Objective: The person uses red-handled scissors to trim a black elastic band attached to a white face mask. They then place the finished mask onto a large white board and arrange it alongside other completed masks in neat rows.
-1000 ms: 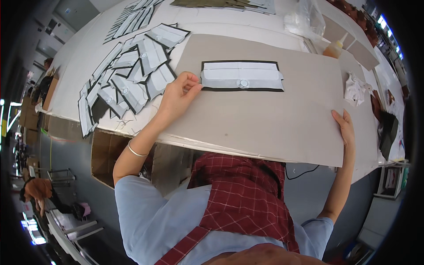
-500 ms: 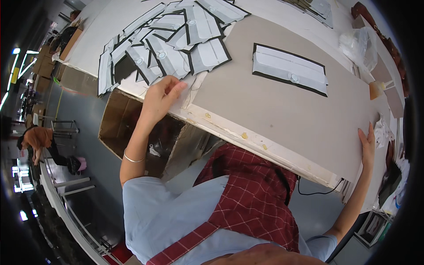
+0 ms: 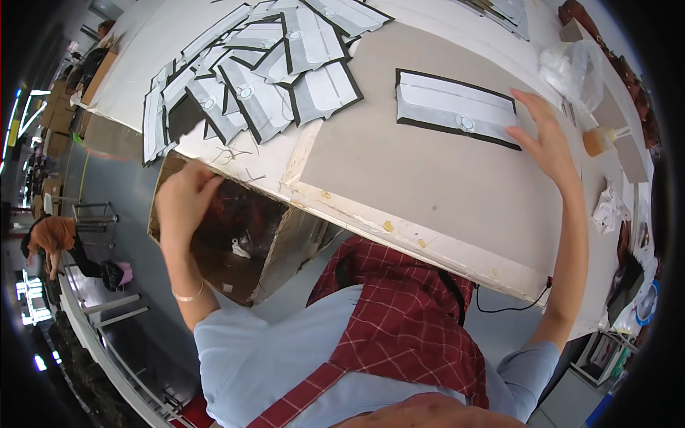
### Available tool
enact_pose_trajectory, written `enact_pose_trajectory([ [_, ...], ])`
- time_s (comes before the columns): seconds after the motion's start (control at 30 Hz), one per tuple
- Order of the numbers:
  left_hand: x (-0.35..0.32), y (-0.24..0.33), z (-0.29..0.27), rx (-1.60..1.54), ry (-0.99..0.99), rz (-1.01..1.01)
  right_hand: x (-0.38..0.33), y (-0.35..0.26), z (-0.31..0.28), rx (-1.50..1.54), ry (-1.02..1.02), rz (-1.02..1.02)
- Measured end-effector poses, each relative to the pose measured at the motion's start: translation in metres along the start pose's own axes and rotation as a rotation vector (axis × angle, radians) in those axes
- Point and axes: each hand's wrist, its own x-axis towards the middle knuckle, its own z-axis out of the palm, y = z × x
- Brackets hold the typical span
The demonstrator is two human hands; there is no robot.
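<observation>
White panel with black border (image 3: pixel 442 103) lies flat on a grey board (image 3: pixel 428 178), back from the near edge of the desk (image 3: pixel 275 167), round mark on the strip nearer the person. Right hand (image 3: pixel 548 143) is at the panel's right end: fingers and thumb spread apart, fingertips at the far right corner, thumb tip by the lower part of that end; can't tell how firmly they touch. Left hand (image 3: pixel 183 203) is off the desk, just past the near edge, above an open cardboard box (image 3: pixel 275 250); fingers curled in, thumb close to them, can't tell if anything is pinched there. Heap of similar panels (image 3: pixel 317 89), overlapping at odd angles, left of the board; loose threads (image 3: pixel 239 152) between heap and near edge. Toward the desk's right edge: clear plastic bag (image 3: pixel 571 75), bottle with amber liquid (image 3: pixel 598 141), crumpled white cloth (image 3: pixel 609 208). Yellowish blobs (image 3: pixel 387 226) dot the pale strip along the near edge. Another person (image 3: pixel 56 235), orange top, bends over well off to the left.
</observation>
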Motion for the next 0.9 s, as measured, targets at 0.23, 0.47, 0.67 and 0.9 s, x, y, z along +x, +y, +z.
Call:
enact_pose_trajectory([
  [0.23, 0.002, 0.000, -0.016, -0.044, 0.218, 0.187, 0.066, 0.003, 0.041, 0.031, -0.166, 0.003],
  [0.47, 0.151, 0.103, 0.046, -0.401, -0.077, 0.916, 0.068, -0.016, 0.023, 0.052, -0.202, 0.067],
  [0.67, 0.210, 0.132, 0.064, -0.362, -0.303, 1.079, -0.002, 0.011, -0.059, 0.530, -0.307, 0.290],
  [0.9, 0.227, 0.104, 0.051, -0.747, -0.167, 0.816, -0.087, 0.045, -0.060, 0.716, -0.598, 0.546],
])
